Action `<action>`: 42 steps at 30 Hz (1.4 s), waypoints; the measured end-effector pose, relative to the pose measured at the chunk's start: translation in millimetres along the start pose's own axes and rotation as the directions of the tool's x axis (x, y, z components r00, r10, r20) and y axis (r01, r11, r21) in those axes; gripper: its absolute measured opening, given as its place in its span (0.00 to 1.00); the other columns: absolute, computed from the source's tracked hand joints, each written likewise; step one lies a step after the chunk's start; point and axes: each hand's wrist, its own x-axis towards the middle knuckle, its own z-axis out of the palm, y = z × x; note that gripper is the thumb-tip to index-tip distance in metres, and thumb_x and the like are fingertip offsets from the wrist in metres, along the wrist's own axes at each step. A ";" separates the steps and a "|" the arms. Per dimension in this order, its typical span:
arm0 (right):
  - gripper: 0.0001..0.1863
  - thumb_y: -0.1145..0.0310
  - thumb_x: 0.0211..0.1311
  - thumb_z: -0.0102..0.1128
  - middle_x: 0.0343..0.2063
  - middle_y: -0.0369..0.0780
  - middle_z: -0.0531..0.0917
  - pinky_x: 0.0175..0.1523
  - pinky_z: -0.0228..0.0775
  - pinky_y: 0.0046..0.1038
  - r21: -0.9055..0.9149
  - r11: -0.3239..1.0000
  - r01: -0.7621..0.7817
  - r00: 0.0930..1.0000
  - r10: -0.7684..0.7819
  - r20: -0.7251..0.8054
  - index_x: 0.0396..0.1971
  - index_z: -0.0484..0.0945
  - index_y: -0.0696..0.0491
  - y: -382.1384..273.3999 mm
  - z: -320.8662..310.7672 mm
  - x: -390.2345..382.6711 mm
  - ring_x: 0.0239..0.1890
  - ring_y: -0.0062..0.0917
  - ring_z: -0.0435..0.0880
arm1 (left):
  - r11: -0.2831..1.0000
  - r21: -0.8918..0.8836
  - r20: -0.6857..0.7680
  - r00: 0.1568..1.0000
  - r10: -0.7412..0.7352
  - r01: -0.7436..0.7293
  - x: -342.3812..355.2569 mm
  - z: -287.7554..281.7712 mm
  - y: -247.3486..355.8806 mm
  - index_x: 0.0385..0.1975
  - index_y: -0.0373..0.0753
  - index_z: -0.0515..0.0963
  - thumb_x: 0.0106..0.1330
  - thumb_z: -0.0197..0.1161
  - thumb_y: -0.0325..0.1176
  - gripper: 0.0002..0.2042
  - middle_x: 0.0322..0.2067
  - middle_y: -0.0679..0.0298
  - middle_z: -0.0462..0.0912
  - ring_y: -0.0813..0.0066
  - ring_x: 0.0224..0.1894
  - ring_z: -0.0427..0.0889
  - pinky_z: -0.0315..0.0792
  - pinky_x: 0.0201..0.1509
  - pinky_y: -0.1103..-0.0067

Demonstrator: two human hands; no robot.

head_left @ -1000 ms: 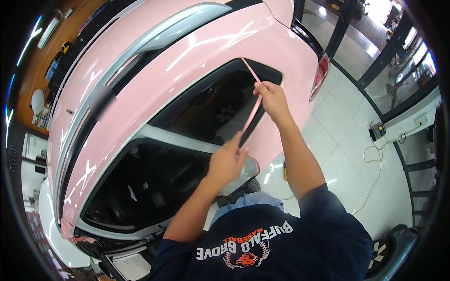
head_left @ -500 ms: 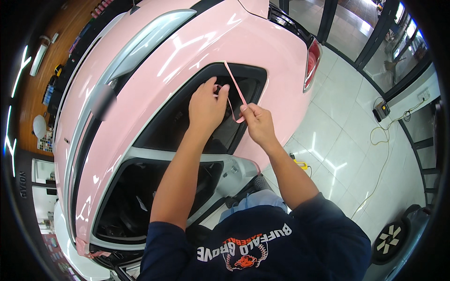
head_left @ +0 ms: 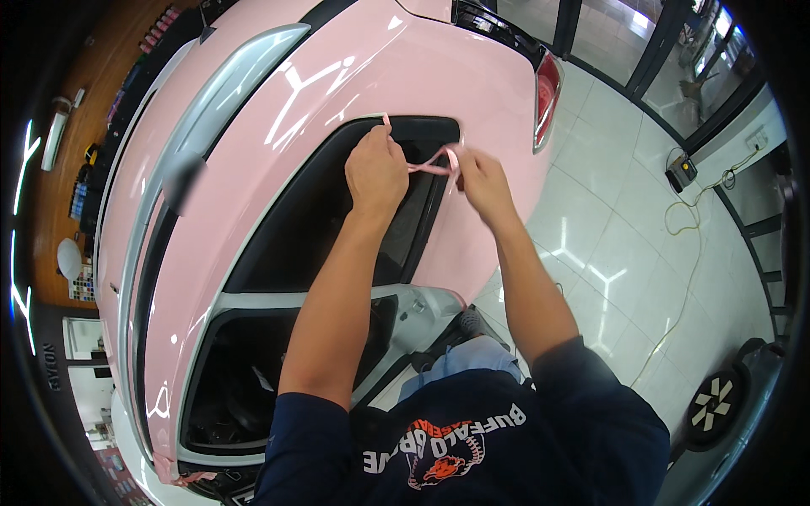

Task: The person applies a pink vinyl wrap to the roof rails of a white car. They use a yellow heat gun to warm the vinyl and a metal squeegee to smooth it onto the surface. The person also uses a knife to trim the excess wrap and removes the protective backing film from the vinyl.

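Note:
My left hand (head_left: 377, 171) is closed on a narrow pink strip (head_left: 426, 166) at the upper edge of the dark rear side window (head_left: 318, 226) of a pink car (head_left: 456, 80). A short end of the strip rises above those fingers to the window's trim. My right hand (head_left: 478, 179) grips a looped part of the strip to the right, over the window's rear border; this hand is slightly blurred. The strip twists between the two hands. A silver roof rail (head_left: 228, 93) runs along the car to the left, and the red tail light (head_left: 547, 101) is at the upper right.
Below is another dark window (head_left: 219, 388). A tiled floor (head_left: 607, 211) lies at the right, with a boxy device (head_left: 681, 171), a yellowish cord (head_left: 692, 266) and glass doors (head_left: 616, 46). A dark vehicle with a wheel (head_left: 713, 403) stands at lower right. A wooden counter (head_left: 67, 194) runs along the left.
My left hand has moved up to the window's top edge. My right hand has dropped, then risen again to the right, and the strip between them has gone from taut to looped and twisted.

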 end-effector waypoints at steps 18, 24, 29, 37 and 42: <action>0.14 0.63 0.61 0.55 0.15 0.42 0.78 0.28 0.67 0.30 -0.207 0.977 -0.047 0.994 0.025 -0.106 0.26 0.80 0.60 39.7 -6.0 7.7 0.20 0.24 0.76 | 0.927 -0.316 0.363 0.929 -0.077 0.200 -96.0 28.8 33.3 0.45 0.29 0.77 0.65 0.54 0.26 0.12 0.31 0.50 0.82 0.59 0.31 0.83 0.75 0.38 0.70; 0.15 0.64 0.62 0.55 0.13 0.41 0.75 0.25 0.64 0.30 -0.179 0.982 -0.055 0.981 0.020 -0.192 0.25 0.78 0.61 57.2 -14.8 -22.0 0.17 0.23 0.72 | 0.582 -0.502 0.572 0.750 -0.332 0.640 -83.7 50.5 4.5 0.55 0.30 0.69 0.68 0.60 0.32 0.19 0.26 0.67 0.77 0.85 0.24 0.72 0.68 0.26 0.85; 0.14 0.65 0.63 0.55 0.13 0.40 0.75 0.24 0.63 0.27 -0.146 0.987 -0.071 0.978 0.040 -0.205 0.25 0.78 0.61 85.9 -10.5 -69.1 0.17 0.20 0.72 | 0.493 -0.446 0.694 0.636 -0.338 0.748 -44.7 69.6 28.2 0.46 0.31 0.76 0.69 0.58 0.39 0.16 0.27 0.68 0.77 0.83 0.25 0.73 0.68 0.27 0.85; 0.13 0.66 0.65 0.56 0.15 0.39 0.76 0.26 0.65 0.25 -0.052 0.983 -0.175 0.975 0.166 -0.146 0.29 0.79 0.61 95.1 -9.1 -121.7 0.19 0.19 0.73 | 0.811 -0.115 0.666 0.651 -0.365 0.573 -65.0 119.4 11.6 0.31 0.32 0.81 0.66 0.57 0.40 0.16 0.24 0.56 0.83 0.65 0.28 0.82 0.73 0.37 0.71; 0.12 0.66 0.66 0.56 0.19 0.36 0.77 0.27 0.67 0.23 0.022 0.946 -0.325 0.946 0.325 -0.006 0.35 0.80 0.61 100.2 -18.8 -138.1 0.21 0.19 0.74 | 0.902 -0.116 0.546 0.785 -0.291 0.415 -93.1 97.0 14.6 0.33 0.32 0.82 0.68 0.53 0.38 0.15 0.22 0.55 0.81 0.66 0.26 0.80 0.71 0.33 0.71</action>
